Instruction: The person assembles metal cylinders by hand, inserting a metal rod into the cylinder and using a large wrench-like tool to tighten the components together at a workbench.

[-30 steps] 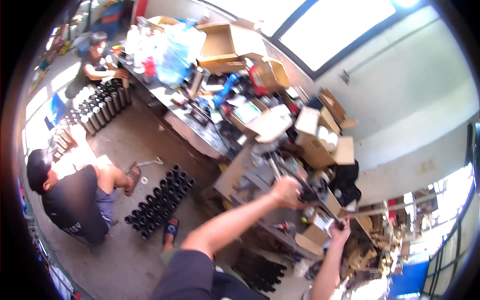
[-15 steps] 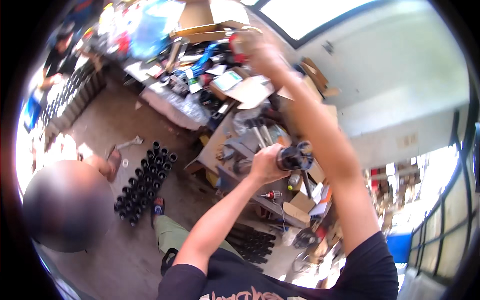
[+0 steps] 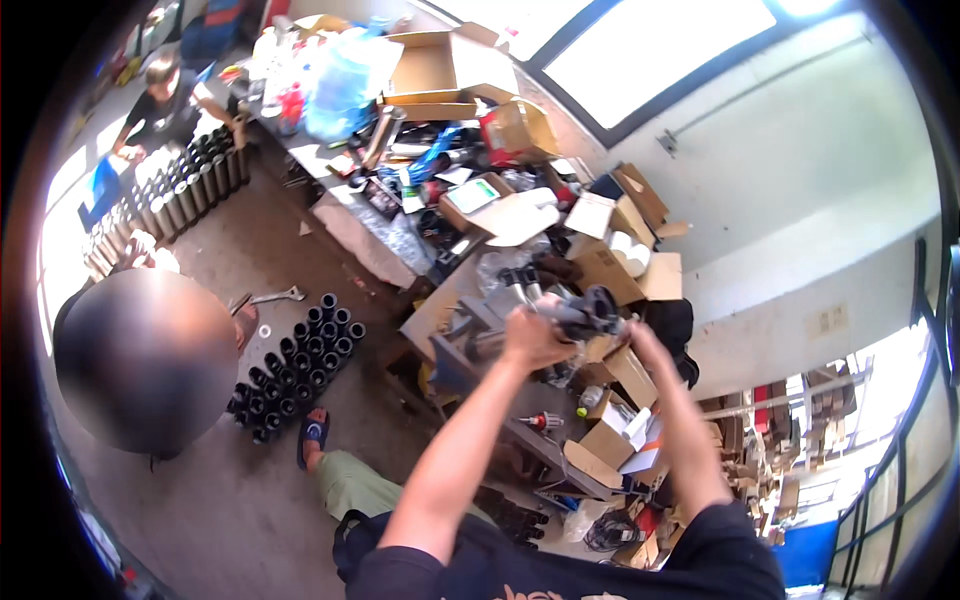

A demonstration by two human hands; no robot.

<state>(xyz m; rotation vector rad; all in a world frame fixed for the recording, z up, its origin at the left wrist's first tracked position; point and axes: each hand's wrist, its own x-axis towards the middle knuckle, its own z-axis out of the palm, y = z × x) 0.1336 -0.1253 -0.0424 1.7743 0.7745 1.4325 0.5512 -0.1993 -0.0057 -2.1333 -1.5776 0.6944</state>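
Observation:
My left hand (image 3: 538,340) is wrapped round a black cylindrical part (image 3: 590,312) whose dark open end faces up. My right hand (image 3: 638,340) is beside the right side of that part; its fingers are mostly hidden, so whether it grips anything cannot be made out. Beneath and left of my left hand is a grey metal fixture (image 3: 466,345) on the bench. Light-coloured tubes with black tops (image 3: 517,280) stand just beyond my left hand.
Black tubes (image 3: 300,365) stand in rows on the floor at left. Cardboard boxes (image 3: 425,70) and loose goods crowd the far table. A red-handled tool (image 3: 541,421) lies on the bench. One person (image 3: 170,115) is beside a tube row; another person's blurred head (image 3: 145,360) is nearer.
My right hand has come back from the far table, down beside the black part. My left hand stays on the part. The view has shifted, showing more of the person at far left.

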